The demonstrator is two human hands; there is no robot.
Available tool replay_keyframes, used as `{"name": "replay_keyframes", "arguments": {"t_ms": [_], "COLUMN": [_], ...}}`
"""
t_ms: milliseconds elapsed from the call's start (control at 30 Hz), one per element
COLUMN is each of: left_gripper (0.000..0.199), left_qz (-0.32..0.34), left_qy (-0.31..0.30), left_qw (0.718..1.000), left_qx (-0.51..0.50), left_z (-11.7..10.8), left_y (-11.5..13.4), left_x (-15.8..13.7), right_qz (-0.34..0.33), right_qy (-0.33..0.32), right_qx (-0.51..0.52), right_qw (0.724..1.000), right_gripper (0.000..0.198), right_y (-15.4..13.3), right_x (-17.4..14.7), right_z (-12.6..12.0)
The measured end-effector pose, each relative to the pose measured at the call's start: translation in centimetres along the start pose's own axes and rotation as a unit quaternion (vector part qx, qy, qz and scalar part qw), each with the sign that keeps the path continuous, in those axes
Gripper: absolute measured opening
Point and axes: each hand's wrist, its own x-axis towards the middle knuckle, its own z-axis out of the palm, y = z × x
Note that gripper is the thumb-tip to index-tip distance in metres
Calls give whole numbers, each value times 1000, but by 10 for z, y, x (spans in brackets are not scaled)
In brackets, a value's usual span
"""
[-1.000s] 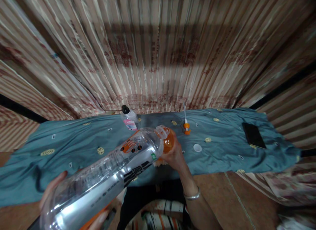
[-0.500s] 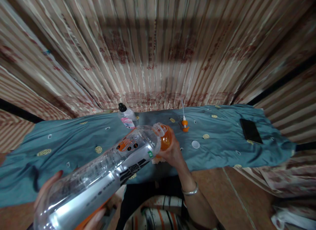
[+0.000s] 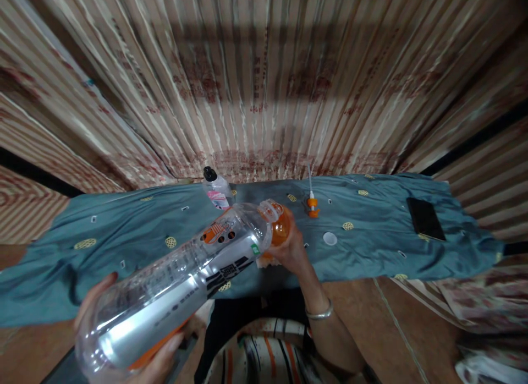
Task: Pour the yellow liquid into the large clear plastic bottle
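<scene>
A large clear plastic bottle (image 3: 165, 285) with a silver and orange label lies tilted in my left hand (image 3: 159, 362), whose fingers wrap round its base end. Its neck points up and to the right, against the mouth of a smaller orange bottle (image 3: 281, 225). Round that orange bottle my right hand (image 3: 292, 246) is closed, with a silver bangle on the wrist. Whether liquid passes between the two mouths I cannot tell. Behind them on the cloth lie an orange pump head (image 3: 312, 207) with a thin tube and a small white round disc (image 3: 329, 239).
A clear bottle with a black cap and pink label (image 3: 217, 191) stands at the back. To the right lies a dark phone-like slab (image 3: 425, 218). Teal patterned cloth (image 3: 136, 224) covers the narrow table, and a striped curtain (image 3: 264, 125) hangs close behind it.
Both hands still hold the two bottles mouth to mouth. In the picture, the large bottle's base has shifted slightly right. The whole scene has also moved a little right as the view turned.
</scene>
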Motion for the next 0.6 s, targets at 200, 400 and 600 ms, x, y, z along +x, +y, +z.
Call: {"name": "replay_keyframes", "arguments": {"t_ms": [200, 400, 600], "left_gripper": [130, 140, 136], "left_qz": [-86, -82, -122], "left_qy": [21, 35, 49], "left_qw": [996, 996, 990], "left_qx": [-32, -15, -42], "left_z": [4, 4, 6], "left_y": [4, -3, 5], "left_x": [1, 0, 6], "right_qz": [-13, -10, -11], "right_qy": [-3, -5, -14], "right_qx": [-2, -2, 25], "right_qw": [1000, 1000, 1000], "right_gripper": [119, 125, 117], "right_y": [2, 4, 1], "right_x": [-1, -1, 0], "right_z": [0, 0, 0]}}
